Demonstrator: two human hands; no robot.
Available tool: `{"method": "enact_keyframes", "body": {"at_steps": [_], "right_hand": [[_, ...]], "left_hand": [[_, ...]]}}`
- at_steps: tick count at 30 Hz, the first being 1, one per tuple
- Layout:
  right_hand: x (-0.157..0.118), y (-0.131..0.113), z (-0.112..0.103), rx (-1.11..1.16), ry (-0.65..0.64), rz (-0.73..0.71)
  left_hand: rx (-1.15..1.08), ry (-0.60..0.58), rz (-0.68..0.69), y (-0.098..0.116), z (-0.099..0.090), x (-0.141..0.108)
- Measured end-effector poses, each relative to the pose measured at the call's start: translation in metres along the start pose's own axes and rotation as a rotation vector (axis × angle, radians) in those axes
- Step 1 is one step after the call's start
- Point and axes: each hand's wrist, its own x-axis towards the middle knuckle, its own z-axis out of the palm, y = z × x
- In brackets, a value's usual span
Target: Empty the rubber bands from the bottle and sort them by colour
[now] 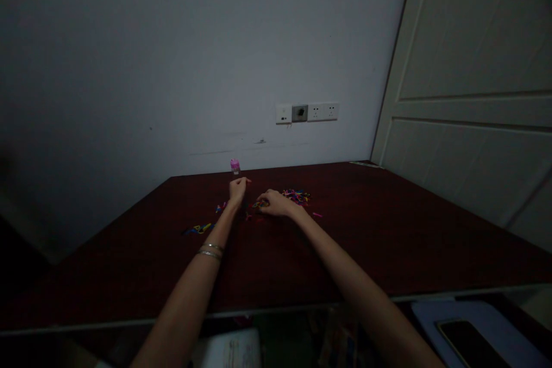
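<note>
My left hand (238, 191) is over the dark red table, just in front of a small clear bottle with a pink top (235, 165). Its fingers are bent together, and whatever they may hold is too small to make out. To its right, my right hand (276, 203) rests low with curled fingers at a small group of colourful pieces (259, 204). A larger heap of thin multicoloured pieces (296, 196) lies just behind this hand. More yellow and blue pieces (200, 229) lie left of my left forearm. A single pink piece (317, 215) sits apart on the right.
The dark red tabletop (366, 230) meets a pale wall with a row of sockets (307, 112). A panelled white door (470, 86) stands at the right. Below the table's front edge are a phone (472, 345) and a white box (230, 349).
</note>
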Motion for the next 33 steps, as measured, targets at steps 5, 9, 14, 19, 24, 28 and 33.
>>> {"method": "enact_keyframes", "body": {"at_steps": [5, 9, 14, 19, 24, 28, 33], "right_hand": [[0.011, -0.03, 0.029, -0.037, -0.06, -0.108], [0.014, -0.044, 0.051, -0.186, 0.003, -0.071], [0.02, -0.046, 0.063, -0.237, -0.011, -0.037], [0.025, -0.047, 0.064, -0.283, -0.054, -0.055], [0.027, -0.049, 0.06, -0.296, -0.011, -0.169], [0.032, -0.05, 0.061, -0.229, 0.02, -0.169], [0.04, -0.046, 0.066, -0.164, -0.008, -0.095]], "left_hand": [[0.308, -0.09, -0.021, -0.017, -0.027, 0.006], [0.623, -0.381, 0.118, -0.024, -0.049, 0.007], [0.7, -0.721, 0.124, -0.033, -0.077, 0.013], [0.576, -1.019, 0.02, -0.027, -0.098, 0.009], [0.616, -1.162, 0.195, -0.012, -0.107, -0.005], [0.714, -1.013, 0.276, -0.013, -0.108, -0.011], [0.728, -0.917, 0.261, -0.021, -0.106, -0.013]]}}
